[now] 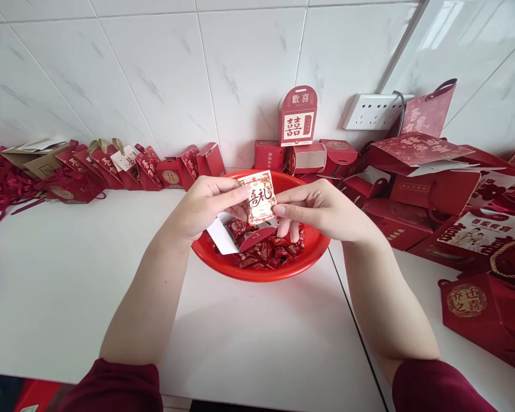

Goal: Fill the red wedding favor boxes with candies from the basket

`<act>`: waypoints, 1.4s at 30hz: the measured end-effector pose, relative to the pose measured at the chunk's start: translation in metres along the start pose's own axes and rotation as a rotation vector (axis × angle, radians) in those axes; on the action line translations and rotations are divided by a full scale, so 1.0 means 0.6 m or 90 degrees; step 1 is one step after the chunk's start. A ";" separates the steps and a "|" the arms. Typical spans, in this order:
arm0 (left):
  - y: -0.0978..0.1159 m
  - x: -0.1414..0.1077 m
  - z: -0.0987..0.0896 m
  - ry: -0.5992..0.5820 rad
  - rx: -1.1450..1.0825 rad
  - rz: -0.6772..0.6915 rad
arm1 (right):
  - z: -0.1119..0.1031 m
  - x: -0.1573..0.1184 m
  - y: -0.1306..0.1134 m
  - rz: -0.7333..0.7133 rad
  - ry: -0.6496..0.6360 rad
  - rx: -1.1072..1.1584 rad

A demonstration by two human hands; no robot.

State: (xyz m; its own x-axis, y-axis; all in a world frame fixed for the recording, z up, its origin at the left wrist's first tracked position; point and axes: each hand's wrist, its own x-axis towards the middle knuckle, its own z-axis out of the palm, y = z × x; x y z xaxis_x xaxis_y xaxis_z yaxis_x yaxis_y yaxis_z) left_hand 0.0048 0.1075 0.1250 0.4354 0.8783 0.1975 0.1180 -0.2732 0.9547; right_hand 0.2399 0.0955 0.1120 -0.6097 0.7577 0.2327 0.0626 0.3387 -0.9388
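Over a red plastic basket (257, 274), both hands pinch a small flat candy packet (261, 200) with white and red print and dark characters. My left hand (208, 206) grips its left edge, thumb on the front. At the lower right edge, my right hand (321, 212) holds it between thumb and forefinger, the other fingers curled loosely below. Under the packet, a red and white box (257, 238) lies opened in the basket, its white flap turned to the left. Red-wrapped candies (268, 254) fill the basket around it.
Small red gift boxes (171, 171) line the wall at the left, beyond red ribbons (8, 177). An arched box (299, 117) stands upon others behind the basket. More gift boxes (438, 200) pile up at the right, below a power strip (373, 111). A dark seam crosses the white table (90, 286).
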 end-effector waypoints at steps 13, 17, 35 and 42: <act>0.006 -0.005 0.010 0.022 0.160 0.044 | 0.012 0.017 0.019 -0.076 0.183 -0.192; 0.009 -0.005 0.011 0.047 0.230 0.064 | 0.017 0.022 0.027 -0.115 0.223 -0.235; -0.017 0.003 -0.008 -0.002 0.435 -0.313 | 0.018 0.021 0.004 -0.131 0.256 -0.296; -0.015 -0.005 0.023 -0.163 0.624 -0.272 | 0.016 0.054 -0.040 -0.006 -0.030 -0.719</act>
State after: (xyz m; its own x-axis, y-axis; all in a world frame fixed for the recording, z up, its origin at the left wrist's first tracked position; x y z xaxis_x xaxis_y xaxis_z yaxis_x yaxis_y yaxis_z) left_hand 0.0149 0.1021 0.1127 0.3491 0.8981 -0.2674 0.9112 -0.2588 0.3205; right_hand 0.2112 0.1066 0.1394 -0.6414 0.7388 0.2068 0.7218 0.6724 -0.1638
